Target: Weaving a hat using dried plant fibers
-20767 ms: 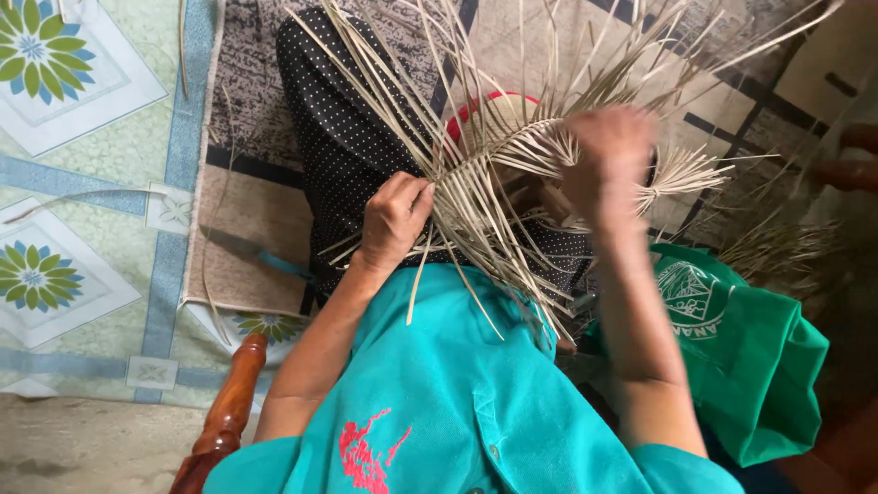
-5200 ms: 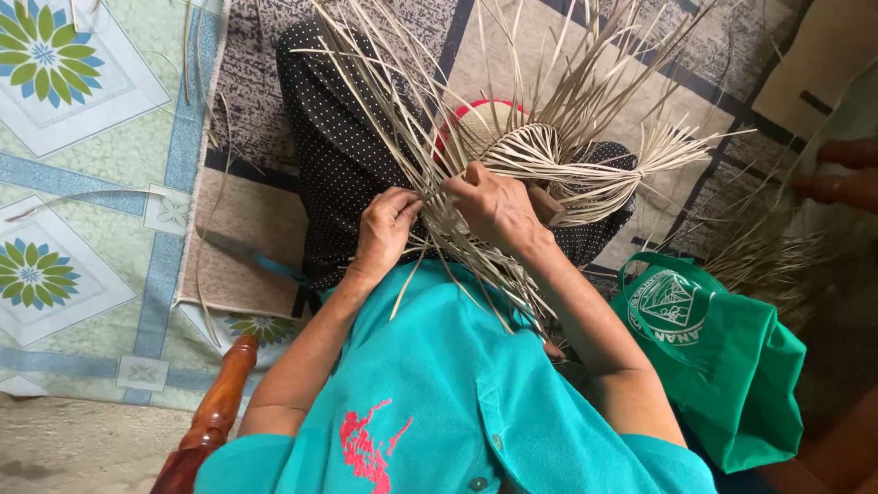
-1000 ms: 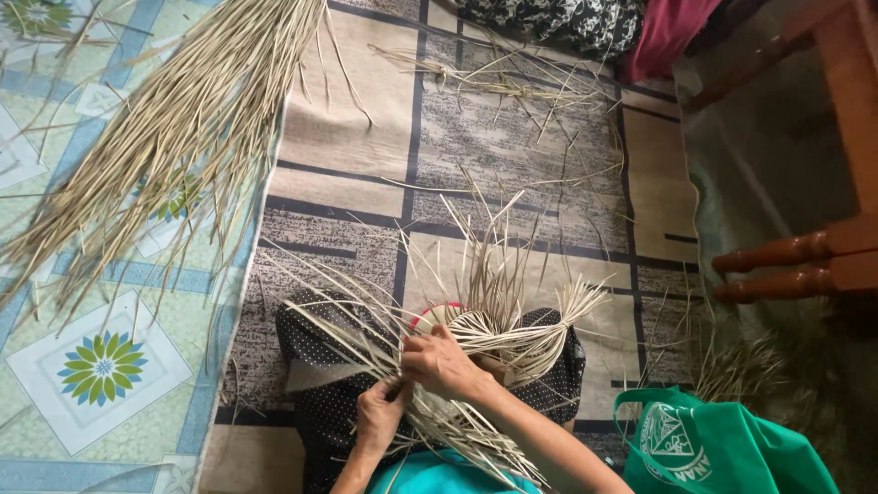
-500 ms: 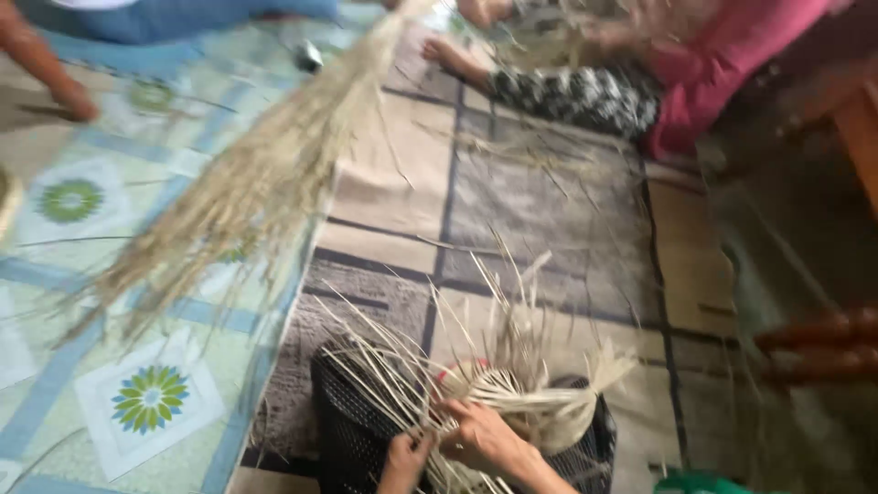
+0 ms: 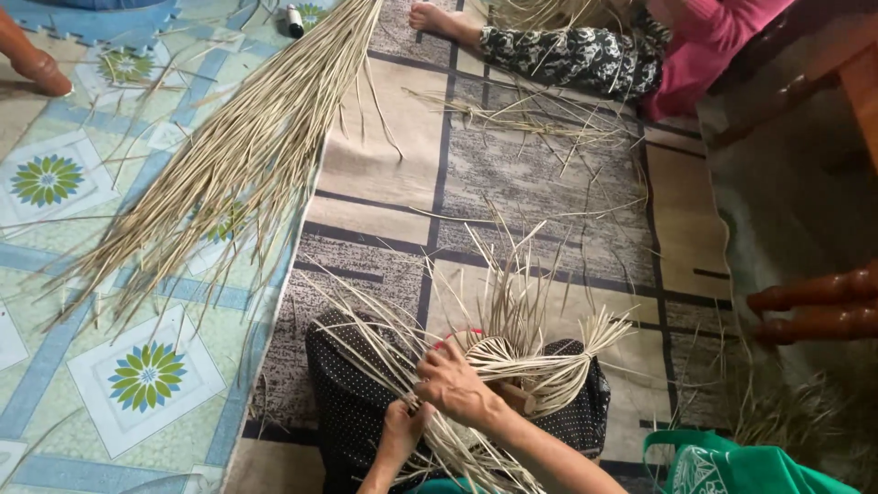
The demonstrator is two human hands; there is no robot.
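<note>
To your upper left a long bundle of pale reed strips [image 5: 238,155] lies slantwise across the patterned floor mat with blue and green flower tiles [image 5: 82,366], its far end reaching the grey and beige rug [image 5: 549,183]. At the top edge you see another person's leg in black-and-white patterned trousers [image 5: 558,55] beside pink clothing [image 5: 704,46], with loose strips scattered before it. Dark turned wooden furniture legs [image 5: 814,302] stand at your right, and a green bag [image 5: 750,467] sits at the bottom right.
</note>
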